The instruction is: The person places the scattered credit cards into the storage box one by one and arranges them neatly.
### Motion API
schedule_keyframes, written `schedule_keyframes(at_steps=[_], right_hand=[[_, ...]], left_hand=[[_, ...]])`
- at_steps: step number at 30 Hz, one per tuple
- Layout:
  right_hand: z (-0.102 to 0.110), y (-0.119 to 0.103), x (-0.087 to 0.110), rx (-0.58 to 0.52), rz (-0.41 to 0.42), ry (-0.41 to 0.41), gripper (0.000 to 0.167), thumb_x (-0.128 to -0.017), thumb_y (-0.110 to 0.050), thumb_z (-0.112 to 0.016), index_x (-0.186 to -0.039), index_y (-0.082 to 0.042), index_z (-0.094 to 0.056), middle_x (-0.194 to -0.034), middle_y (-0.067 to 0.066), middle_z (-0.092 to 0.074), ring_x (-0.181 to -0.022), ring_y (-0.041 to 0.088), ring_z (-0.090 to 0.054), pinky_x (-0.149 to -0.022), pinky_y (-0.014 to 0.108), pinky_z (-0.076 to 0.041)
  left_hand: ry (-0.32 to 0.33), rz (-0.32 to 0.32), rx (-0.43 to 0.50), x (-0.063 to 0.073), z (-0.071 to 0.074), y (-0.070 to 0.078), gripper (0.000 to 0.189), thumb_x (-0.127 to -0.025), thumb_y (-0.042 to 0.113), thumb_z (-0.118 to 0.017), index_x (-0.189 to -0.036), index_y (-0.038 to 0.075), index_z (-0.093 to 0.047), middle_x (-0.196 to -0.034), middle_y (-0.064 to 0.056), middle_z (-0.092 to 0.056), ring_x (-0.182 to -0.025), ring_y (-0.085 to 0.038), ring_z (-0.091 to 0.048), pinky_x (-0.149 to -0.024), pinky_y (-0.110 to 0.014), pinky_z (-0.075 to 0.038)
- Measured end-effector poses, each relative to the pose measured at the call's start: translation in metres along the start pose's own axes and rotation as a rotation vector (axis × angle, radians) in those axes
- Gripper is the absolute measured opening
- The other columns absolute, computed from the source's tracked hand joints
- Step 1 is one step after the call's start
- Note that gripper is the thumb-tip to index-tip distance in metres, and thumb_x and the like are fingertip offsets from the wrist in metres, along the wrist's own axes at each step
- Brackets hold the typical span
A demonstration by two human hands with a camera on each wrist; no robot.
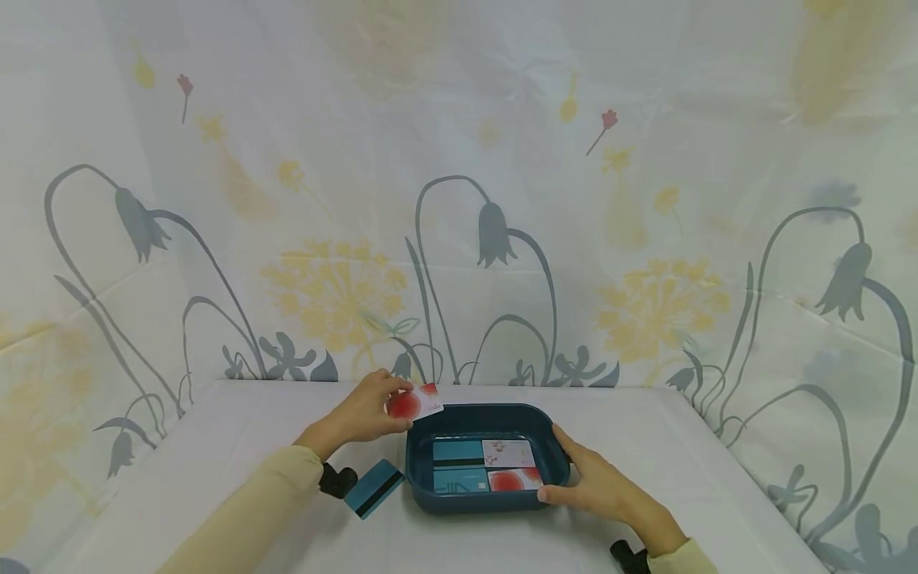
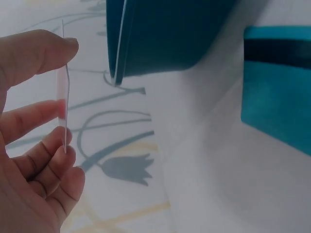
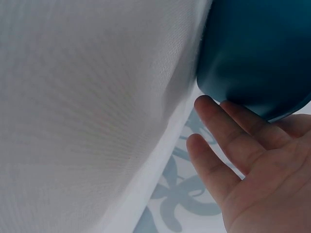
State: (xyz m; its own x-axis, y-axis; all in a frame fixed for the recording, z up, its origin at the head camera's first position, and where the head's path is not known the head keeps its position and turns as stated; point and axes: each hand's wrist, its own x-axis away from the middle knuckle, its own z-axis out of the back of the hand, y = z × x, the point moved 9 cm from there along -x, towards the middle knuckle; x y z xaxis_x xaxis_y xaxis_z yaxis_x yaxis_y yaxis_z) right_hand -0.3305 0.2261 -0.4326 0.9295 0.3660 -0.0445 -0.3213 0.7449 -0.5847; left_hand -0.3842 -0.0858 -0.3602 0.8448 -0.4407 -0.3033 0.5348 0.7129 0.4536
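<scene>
My left hand [image 1: 373, 410] pinches a white card [image 1: 416, 402] with red circles by its edge, thumb on one face and fingers on the other. It is raised beside the back left corner of a dark teal tray [image 1: 488, 504]; the left wrist view shows the card [image 2: 63, 92] edge-on. Spread around the tray's right end, my right hand [image 1: 595, 482] touches its outside with nearly straight fingers [image 3: 228, 128], thumb at the front right rim. Inside lie a striped blue card [image 1: 457, 452], a plainer blue card [image 1: 459, 481], a pale patterned card [image 1: 508, 453] and a red-and-white card [image 1: 514, 479].
A loose blue card [image 1: 374, 489] with a black stripe lies on the white tabletop [image 1: 459, 550], left of the tray. Behind the table hangs a flower-printed cloth [image 1: 459, 159]. Black bands [image 1: 337, 481] sit at both wrists.
</scene>
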Motion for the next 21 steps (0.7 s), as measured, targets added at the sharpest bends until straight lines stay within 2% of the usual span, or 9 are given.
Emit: schedule_keyframes(at_steps=[7,13,21], right_hand=[[0.0,0.0,0.001,0.005,0.011,0.008,0.102,-0.079,-0.05,-0.07,-0.151,0.0,-0.019,-0.15,0.021,-0.032,-0.135,0.039,-0.033,-0.104,0.061,-0.027],[0.0,0.0,0.0,0.002,0.016,0.007,0.103,-0.078,-0.052,-0.071,-0.151,0.0,-0.019,-0.15,0.021,-0.031,-0.135,0.039,-0.033,-0.104,0.06,-0.028],[0.0,0.002,0.0,0.007,0.001,0.013,0.103,-0.078,-0.052,-0.071,-0.15,0.0,-0.02,-0.149,0.021,-0.032,-0.135,0.04,-0.033,-0.103,0.061,-0.029]], left_hand=[[-0.068,-0.037,0.006,-0.007,-0.013,0.021,0.045,-0.076,0.025,-0.078,-0.116,0.01,-0.064,-0.102,-0.006,-0.055,-0.091,-0.019,-0.051,-0.073,-0.03,-0.049],[-0.12,-0.069,-0.013,-0.014,-0.023,0.036,0.046,-0.076,0.028,-0.078,-0.116,0.012,-0.064,-0.1,-0.005,-0.055,-0.09,-0.018,-0.051,-0.073,-0.032,-0.048],[-0.156,-0.121,-0.053,-0.026,-0.032,0.058,0.047,-0.076,0.032,-0.077,-0.117,0.012,-0.064,-0.099,-0.003,-0.056,-0.092,-0.018,-0.052,-0.076,-0.033,-0.048]])
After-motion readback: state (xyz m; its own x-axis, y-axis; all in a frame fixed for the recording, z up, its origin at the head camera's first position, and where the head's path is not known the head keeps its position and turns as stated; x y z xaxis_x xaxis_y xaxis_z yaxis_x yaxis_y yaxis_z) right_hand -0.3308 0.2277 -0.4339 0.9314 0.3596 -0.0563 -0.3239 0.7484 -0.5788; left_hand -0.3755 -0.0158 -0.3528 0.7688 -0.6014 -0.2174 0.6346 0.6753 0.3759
